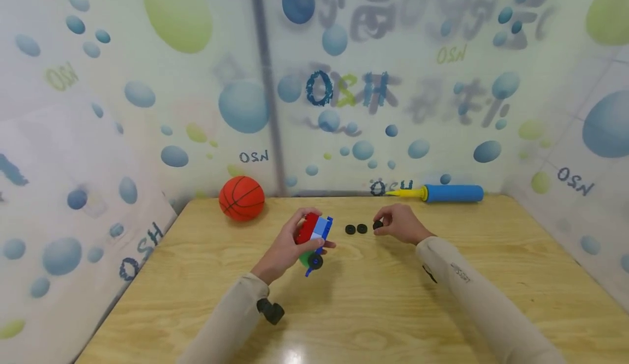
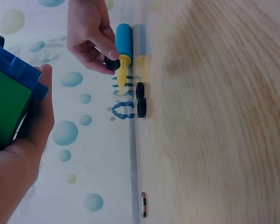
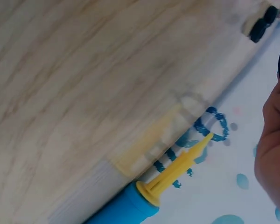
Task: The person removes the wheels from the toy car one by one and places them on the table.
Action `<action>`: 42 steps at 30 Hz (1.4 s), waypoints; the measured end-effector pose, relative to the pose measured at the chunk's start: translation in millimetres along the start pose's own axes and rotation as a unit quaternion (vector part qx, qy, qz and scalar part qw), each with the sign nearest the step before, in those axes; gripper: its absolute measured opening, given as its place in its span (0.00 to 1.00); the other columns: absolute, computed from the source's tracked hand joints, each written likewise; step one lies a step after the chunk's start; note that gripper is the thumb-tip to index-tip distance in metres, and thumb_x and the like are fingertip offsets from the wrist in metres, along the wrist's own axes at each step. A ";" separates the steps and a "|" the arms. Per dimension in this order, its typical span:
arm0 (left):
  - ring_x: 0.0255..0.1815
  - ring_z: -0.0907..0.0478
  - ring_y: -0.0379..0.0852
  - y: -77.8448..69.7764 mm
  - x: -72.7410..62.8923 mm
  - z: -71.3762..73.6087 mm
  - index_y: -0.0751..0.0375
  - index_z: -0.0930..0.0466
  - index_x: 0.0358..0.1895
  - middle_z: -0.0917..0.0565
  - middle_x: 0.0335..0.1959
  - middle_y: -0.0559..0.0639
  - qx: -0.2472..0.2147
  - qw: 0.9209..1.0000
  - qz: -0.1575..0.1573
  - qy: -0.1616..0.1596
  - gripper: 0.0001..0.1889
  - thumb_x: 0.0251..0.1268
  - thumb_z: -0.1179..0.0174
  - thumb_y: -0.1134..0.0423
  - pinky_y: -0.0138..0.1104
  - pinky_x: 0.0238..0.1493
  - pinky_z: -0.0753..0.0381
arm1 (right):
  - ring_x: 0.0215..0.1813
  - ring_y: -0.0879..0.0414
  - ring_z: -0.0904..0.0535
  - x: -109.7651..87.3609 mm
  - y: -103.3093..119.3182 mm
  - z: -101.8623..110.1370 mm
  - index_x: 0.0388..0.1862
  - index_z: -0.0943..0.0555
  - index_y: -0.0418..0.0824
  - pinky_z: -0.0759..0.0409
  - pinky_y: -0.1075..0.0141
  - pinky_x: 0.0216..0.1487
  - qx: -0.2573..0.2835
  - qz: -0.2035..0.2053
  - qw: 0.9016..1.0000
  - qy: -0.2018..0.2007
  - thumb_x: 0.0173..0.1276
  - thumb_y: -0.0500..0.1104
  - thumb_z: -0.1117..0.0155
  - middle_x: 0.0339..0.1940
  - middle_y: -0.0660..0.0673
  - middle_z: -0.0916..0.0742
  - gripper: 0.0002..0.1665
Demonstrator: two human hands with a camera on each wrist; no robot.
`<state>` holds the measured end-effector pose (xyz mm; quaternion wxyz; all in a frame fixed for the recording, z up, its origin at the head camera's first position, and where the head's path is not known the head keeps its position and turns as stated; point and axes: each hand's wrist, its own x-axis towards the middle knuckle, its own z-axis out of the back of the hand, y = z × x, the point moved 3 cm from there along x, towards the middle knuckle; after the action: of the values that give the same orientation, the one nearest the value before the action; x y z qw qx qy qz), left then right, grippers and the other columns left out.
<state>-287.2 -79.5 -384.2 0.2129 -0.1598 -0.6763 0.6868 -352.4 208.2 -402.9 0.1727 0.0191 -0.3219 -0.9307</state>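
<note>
My left hand [image 1: 290, 243] grips a toy car built of red, blue, white and green blocks [image 1: 321, 226], held tilted above the table. One black wheel [image 1: 315, 261] is on the car's lower end, toward me. In the left wrist view, the green side of the block car [image 2: 7, 105] shows near the palm. Between thumb and fingertips, my right hand [image 1: 400, 223] pinches a loose black wheel [image 1: 377, 225]; the left wrist view shows that wheel [image 2: 112, 63] too. Two more black wheels, a left one [image 1: 350, 229] and a right one [image 1: 362, 228], lie side by side between my hands.
A red basketball [image 1: 241, 198] rests at the table's back left. Along the back edge, right of centre, lies a blue hand pump [image 1: 454, 193] with a yellow nozzle. A small dark-rimmed round thing [image 2: 143, 205] is on the wooden table [image 1: 383, 309]. Printed, bubble-patterned walls [image 1: 314, 151] enclose the table.
</note>
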 end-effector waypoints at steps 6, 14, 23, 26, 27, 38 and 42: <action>0.56 0.14 0.57 -0.9 -5.0 -0.6 0.43 0.39 0.68 0.25 0.64 0.63 0.002 1.000 0.005 0.000 0.28 0.71 0.39 0.65 0.44 0.60 0.17 | 0.30 0.57 0.23 7.3 -10.4 -5.5 0.44 0.16 0.38 0.23 0.62 0.36 -0.035 -0.018 0.999 0.012 0.63 0.39 0.27 0.29 0.44 0.15 0.12; 0.59 0.17 0.65 -3.8 -2.2 -0.6 0.43 0.38 0.69 0.28 0.64 0.62 0.007 1.000 0.001 0.003 0.29 0.70 0.38 0.65 0.42 0.59 0.17 | 0.30 0.56 0.22 19.4 -14.4 -13.7 0.48 0.17 0.39 0.22 0.62 0.36 -0.055 -0.035 0.997 0.028 0.63 0.38 0.28 0.30 0.43 0.14 0.14; 0.56 0.14 0.56 -4.2 1.1 -1.7 0.43 0.38 0.69 0.28 0.65 0.62 0.010 1.000 0.005 -0.001 0.28 0.71 0.40 0.66 0.44 0.60 0.17 | 0.32 0.55 0.21 25.1 -14.3 -20.5 0.48 0.16 0.40 0.22 0.62 0.35 -0.081 -0.044 0.995 0.040 0.63 0.38 0.28 0.32 0.43 0.13 0.14; 0.55 0.13 0.54 -4.6 1.6 -2.4 0.41 0.37 0.68 0.27 0.64 0.60 0.006 1.000 0.009 -0.003 0.28 0.71 0.40 0.66 0.44 0.59 0.17 | 0.30 0.55 0.22 25.3 -14.4 -20.9 0.48 0.15 0.41 0.23 0.64 0.34 -0.082 -0.048 0.995 0.039 0.63 0.38 0.28 0.31 0.44 0.14 0.14; 0.55 0.13 0.54 -4.5 1.5 -2.5 0.41 0.37 0.68 0.27 0.64 0.60 0.006 1.000 0.009 -0.004 0.28 0.71 0.39 0.66 0.43 0.59 0.17 | 0.30 0.56 0.22 25.1 -14.4 -21.3 0.48 0.15 0.41 0.24 0.64 0.34 -0.081 -0.048 0.995 0.040 0.63 0.38 0.28 0.30 0.45 0.14 0.15; 0.56 0.14 0.58 -3.7 1.7 -2.7 0.42 0.38 0.69 0.29 0.65 0.62 0.012 1.000 0.011 -0.006 0.28 0.71 0.40 0.66 0.42 0.59 0.17 | 0.31 0.56 0.23 23.1 -15.9 -24.1 0.49 0.15 0.42 0.24 0.63 0.35 -0.076 -0.051 0.995 0.038 0.63 0.40 0.28 0.31 0.45 0.16 0.15; 0.56 0.14 0.59 -3.8 2.1 -2.7 0.42 0.38 0.69 0.29 0.65 0.62 0.013 1.000 0.013 -0.008 0.28 0.71 0.40 0.66 0.43 0.59 0.17 | 0.30 0.56 0.24 22.7 -15.7 -24.1 0.50 0.15 0.42 0.24 0.63 0.34 -0.080 -0.052 0.995 0.040 0.64 0.40 0.28 0.30 0.45 0.16 0.15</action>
<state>-287.3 -76.2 -380.4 0.2010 -0.1601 -0.6667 0.6997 -375.0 197.8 -429.7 0.1382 0.0590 -0.2379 -0.9596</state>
